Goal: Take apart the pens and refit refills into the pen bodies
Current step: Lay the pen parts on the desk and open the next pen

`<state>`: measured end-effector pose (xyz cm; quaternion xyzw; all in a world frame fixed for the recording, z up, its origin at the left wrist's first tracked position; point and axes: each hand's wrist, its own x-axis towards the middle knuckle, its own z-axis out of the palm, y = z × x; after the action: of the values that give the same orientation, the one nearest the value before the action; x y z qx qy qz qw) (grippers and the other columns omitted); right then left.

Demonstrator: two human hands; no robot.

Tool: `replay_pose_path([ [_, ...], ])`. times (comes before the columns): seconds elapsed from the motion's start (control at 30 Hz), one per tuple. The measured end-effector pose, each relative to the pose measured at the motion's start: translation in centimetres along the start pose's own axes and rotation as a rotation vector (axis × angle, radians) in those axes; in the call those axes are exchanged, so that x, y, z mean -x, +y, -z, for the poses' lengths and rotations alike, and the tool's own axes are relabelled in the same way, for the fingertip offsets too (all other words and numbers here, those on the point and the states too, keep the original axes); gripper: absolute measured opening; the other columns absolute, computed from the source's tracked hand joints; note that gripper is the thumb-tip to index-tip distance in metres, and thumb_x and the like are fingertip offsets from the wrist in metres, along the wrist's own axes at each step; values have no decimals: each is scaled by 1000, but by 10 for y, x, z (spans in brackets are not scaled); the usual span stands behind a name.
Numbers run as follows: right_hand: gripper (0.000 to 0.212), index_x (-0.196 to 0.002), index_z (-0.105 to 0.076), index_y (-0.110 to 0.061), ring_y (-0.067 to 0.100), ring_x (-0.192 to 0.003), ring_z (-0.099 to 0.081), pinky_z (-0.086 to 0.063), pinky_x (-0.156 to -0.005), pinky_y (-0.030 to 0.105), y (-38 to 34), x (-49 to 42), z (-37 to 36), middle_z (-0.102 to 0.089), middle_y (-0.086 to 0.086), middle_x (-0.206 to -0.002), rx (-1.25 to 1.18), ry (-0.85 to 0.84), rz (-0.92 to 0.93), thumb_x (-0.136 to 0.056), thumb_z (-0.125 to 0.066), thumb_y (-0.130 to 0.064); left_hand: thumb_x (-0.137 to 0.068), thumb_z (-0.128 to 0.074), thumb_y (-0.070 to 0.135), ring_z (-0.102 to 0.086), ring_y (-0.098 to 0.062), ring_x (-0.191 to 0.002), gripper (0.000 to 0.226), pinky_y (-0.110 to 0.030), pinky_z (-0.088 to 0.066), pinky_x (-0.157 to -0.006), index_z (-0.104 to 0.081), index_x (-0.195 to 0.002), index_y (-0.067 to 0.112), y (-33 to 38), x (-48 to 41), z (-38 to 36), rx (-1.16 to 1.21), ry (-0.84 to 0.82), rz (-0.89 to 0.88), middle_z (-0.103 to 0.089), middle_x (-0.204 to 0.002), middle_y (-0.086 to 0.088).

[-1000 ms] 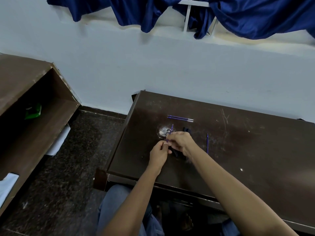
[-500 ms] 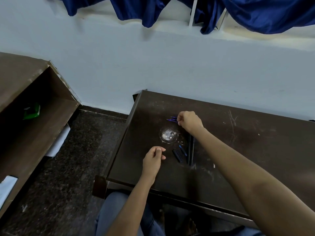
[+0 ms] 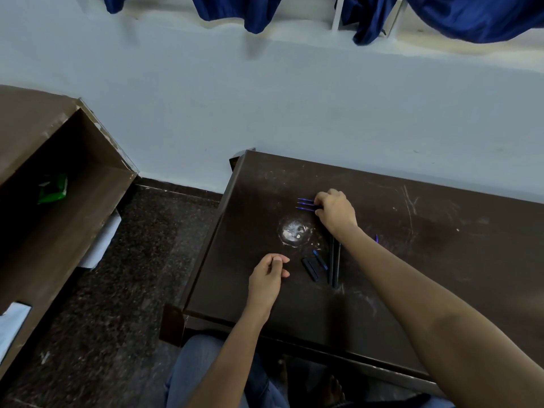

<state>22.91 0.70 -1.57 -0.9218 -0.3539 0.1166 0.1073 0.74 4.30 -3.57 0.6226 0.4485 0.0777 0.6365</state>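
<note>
Three thin purple refills [image 3: 304,204] lie side by side on the dark desk [image 3: 426,260], their tips pointing left. My right hand [image 3: 335,212] rests over their right ends, fingers curled down onto them. Two dark pen bodies [image 3: 334,267] lie parallel below that wrist. Beside them sit two short dark caps [image 3: 315,266], one with a blue tip. Another purple refill [image 3: 376,238] peeks out behind my right forearm. My left hand [image 3: 269,275] hovers loosely curled left of the caps, holding nothing that I can see.
A round silvery worn patch [image 3: 293,231] marks the desk between my hands. A brown open shelf unit [image 3: 44,201] stands at the left with a green item [image 3: 53,188] inside. The desk's left edge drops to a dark speckled floor [image 3: 132,275].
A second ago both hands worked together on a pen near the worn patch. My right hand then reached up to the refills and stays there; my left hand drew back, empty.
</note>
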Motion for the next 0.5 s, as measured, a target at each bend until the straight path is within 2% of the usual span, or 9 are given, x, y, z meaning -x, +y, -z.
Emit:
replay_pose_path([
  [0.17, 38, -126, -59, -13, 33, -115, -49, -45, -94, 44, 2, -7, -2, -58, 13, -121, -5, -7, 10, -88, -60, -12, -98, -43, 30, -51, -5, -66, 26, -30, -39, -69, -66, -86, 33, -1, -1, 0, -13, -1, 2, -62, -69, 8],
  [0.33, 34, -124, -62, -13, 34, -115, -53, -45, -97, 46, 2, -13, -2, -60, 14, -122, -22, -25, -11, -90, -57, -10, -98, -43, 30, -50, -5, -66, 26, -29, -39, -69, -66, -86, 34, 1, -1, 0, -7, -16, 3, -62, -70, 8],
  [0.5, 32, -120, -65, -12, 34, -112, -57, -49, -94, 46, 2, -16, -2, -61, 14, -122, -79, -40, -37, -90, -56, -6, -98, -43, 29, -51, -4, -66, 26, -27, -40, -69, -67, -87, 33, 2, -1, -1, -10, -16, -5, -62, -71, 8],
])
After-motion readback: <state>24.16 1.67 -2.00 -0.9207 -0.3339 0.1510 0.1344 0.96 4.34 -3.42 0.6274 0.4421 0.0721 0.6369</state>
